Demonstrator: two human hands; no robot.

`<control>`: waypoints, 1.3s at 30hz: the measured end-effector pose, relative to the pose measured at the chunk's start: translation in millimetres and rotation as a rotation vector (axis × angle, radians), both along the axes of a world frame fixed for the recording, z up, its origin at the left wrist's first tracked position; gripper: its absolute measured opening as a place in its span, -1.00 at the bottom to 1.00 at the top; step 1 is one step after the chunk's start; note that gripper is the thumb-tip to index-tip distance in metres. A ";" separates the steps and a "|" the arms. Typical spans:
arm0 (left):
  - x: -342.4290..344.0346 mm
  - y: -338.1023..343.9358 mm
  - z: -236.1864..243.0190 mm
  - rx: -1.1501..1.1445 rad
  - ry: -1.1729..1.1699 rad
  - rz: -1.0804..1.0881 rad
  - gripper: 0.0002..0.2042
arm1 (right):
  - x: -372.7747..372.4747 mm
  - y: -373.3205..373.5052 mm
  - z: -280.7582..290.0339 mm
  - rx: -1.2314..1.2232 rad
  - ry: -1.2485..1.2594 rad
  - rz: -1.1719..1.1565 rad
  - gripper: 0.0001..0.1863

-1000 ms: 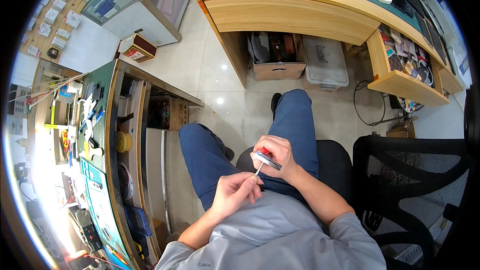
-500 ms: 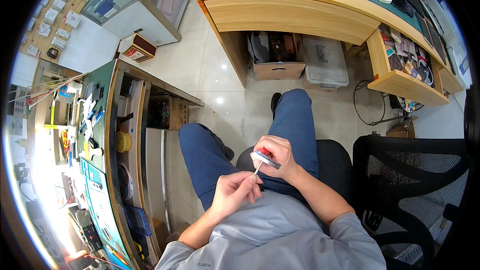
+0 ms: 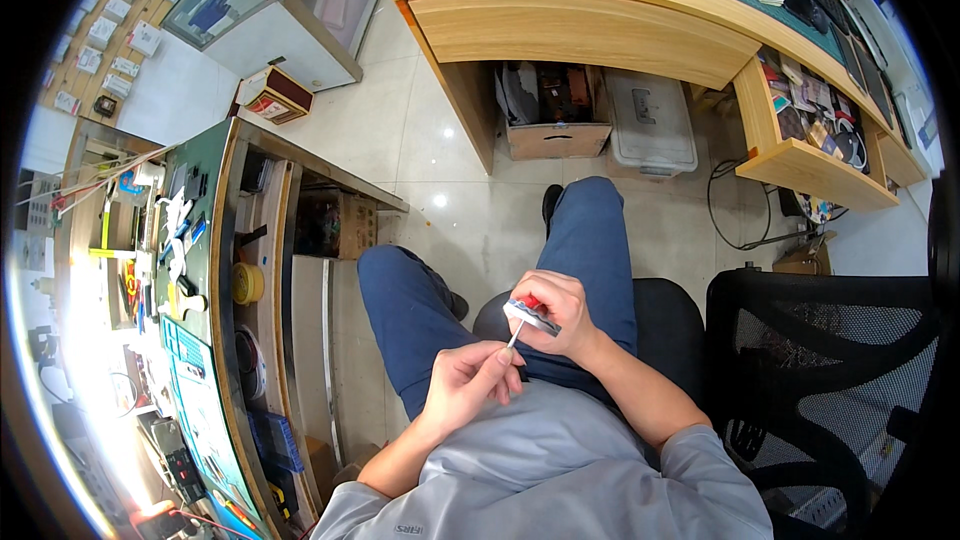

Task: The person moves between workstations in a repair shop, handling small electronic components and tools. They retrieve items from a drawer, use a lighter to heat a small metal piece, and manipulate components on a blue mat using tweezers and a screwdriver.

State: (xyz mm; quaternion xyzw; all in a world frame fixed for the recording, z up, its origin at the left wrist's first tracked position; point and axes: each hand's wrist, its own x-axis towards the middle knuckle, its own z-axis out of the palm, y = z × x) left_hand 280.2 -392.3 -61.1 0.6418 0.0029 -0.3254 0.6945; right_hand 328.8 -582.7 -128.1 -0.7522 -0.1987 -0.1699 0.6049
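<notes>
My left hand pinches a thin pale stick or cable between thumb and fingertips, above my lap. The upper end of this thin piece meets the underside of a small tool with a flat silver-grey head and some red on it. Closed round that tool is my right hand, just beyond and to the right of the left one. Its palm and fingers hide most of the tool, so its exact kind cannot be made out.
To the left stands a workbench with hand tools and a bright lamp. Ahead, a wooden desk has an open, filled drawer; under it are a cardboard box and a lidded plastic bin. A mesh chair is at right.
Both hands stay almost in place. The tool in my right hand has tilted slightly, and a little more of its red part shows.
</notes>
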 end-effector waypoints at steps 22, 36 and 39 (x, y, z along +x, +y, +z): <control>1.3 1.7 0.2 -0.003 -0.007 0.025 -0.73 | -1.6 -3.4 1.6 -0.019 -0.001 0.000 -0.79; 1.8 2.6 2.7 0.011 -0.011 0.036 -0.73 | -1.7 -2.3 4.6 -0.059 -0.005 -0.063 -0.71; 1.7 3.8 2.4 0.009 -0.006 0.057 -0.73 | -3.3 -3.3 1.6 -0.081 0.009 -0.087 -0.63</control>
